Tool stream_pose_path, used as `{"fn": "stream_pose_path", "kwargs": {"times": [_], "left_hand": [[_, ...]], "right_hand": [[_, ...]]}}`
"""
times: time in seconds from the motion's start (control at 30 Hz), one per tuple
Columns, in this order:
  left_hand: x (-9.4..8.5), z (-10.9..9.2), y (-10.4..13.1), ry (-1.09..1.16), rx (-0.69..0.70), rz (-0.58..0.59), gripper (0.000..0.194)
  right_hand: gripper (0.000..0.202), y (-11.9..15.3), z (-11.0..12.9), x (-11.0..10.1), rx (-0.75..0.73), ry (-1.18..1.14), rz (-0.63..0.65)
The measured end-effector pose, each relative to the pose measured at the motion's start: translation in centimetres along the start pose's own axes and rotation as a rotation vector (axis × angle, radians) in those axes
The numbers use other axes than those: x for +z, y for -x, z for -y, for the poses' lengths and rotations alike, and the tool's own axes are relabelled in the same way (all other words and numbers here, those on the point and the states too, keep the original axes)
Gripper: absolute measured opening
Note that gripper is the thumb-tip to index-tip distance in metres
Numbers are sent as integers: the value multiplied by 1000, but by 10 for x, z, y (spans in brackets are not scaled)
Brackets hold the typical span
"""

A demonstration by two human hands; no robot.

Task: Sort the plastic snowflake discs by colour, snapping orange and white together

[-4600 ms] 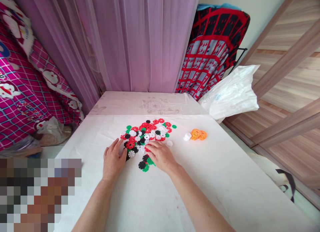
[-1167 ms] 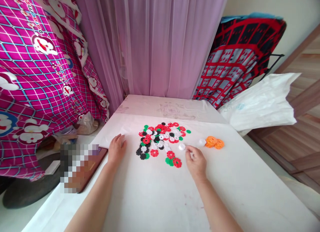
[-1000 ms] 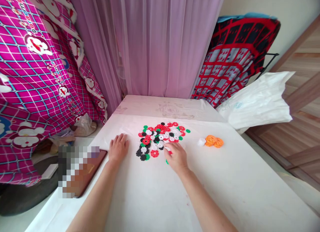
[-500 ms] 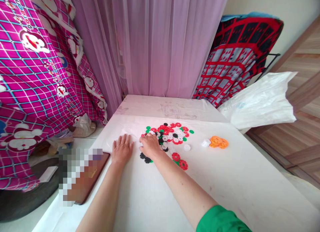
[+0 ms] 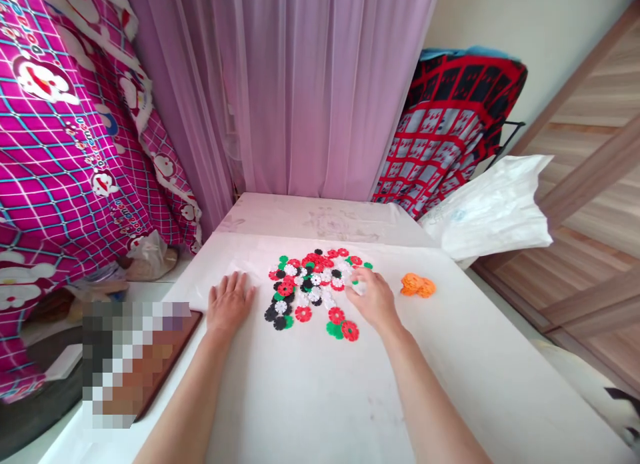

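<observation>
Flower-shaped plastic discs (image 5: 304,285) in red, white, black and green lie loosely heaped in the middle of the table. My right hand (image 5: 373,297) is at the right edge of this heap, with its thumb and forefinger curved and a gap between them. A green disc (image 5: 355,282) shows in that gap, and something white lies close to the fingertips, partly hidden. To the left of the heap, my left hand (image 5: 230,303) rests flat on the table with its fingers spread, holding nothing. A cluster of orange discs (image 5: 419,285) lies right of my right hand.
The table (image 5: 300,397) has a white cover. At its left edge lies a brown, partly blurred flat object (image 5: 165,374). A white bag (image 5: 495,207) stands beyond the right edge. Purple curtains (image 5: 320,91) hang behind, and a pink patterned cloth (image 5: 75,151) hangs at left.
My right hand has moved from the left part of the heap to its right side, uncovering discs there. The view has shifted slightly. My left hand stays flat on the table.
</observation>
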State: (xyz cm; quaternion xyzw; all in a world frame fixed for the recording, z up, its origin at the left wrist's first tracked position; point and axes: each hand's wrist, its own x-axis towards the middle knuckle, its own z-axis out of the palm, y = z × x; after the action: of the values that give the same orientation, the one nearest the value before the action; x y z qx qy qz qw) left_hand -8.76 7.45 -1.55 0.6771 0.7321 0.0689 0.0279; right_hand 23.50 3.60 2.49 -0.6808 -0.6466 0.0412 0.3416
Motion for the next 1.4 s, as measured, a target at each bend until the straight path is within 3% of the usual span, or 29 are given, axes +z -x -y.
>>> {"fn": "stream_pose_path", "kwargs": {"times": [0.07, 0.17, 0.4, 0.6, 0.97, 1.17, 1.3, 1.4], "left_hand": [[2, -4, 0, 24, -20, -10, 61], [5, -10, 0, 50, -21, -16, 61], [9, -13, 5, 69, 5, -53, 58], [12, -2, 3, 169, 119, -130, 49], [10, 3, 2, 270, 236, -304, 44], [4, -2, 5, 225, 258, -277, 44], [3, -1, 4, 296, 198, -243, 42], [5, 1, 2, 359, 116, -205, 44]], "right_hand": [[25, 4, -29, -17, 55, 31, -21], [24, 8, -46, -26, 66, 74, 14], [26, 6, -34, -18, 16, 168, 124], [28, 6, -29, -22, 49, 234, 211], [29, 7, -31, -20, 33, 247, 234], [26, 7, -36, -24, 20, 216, 188], [23, 6, -43, -27, 22, 202, 150], [25, 8, -43, -26, 19, 200, 201]]}}
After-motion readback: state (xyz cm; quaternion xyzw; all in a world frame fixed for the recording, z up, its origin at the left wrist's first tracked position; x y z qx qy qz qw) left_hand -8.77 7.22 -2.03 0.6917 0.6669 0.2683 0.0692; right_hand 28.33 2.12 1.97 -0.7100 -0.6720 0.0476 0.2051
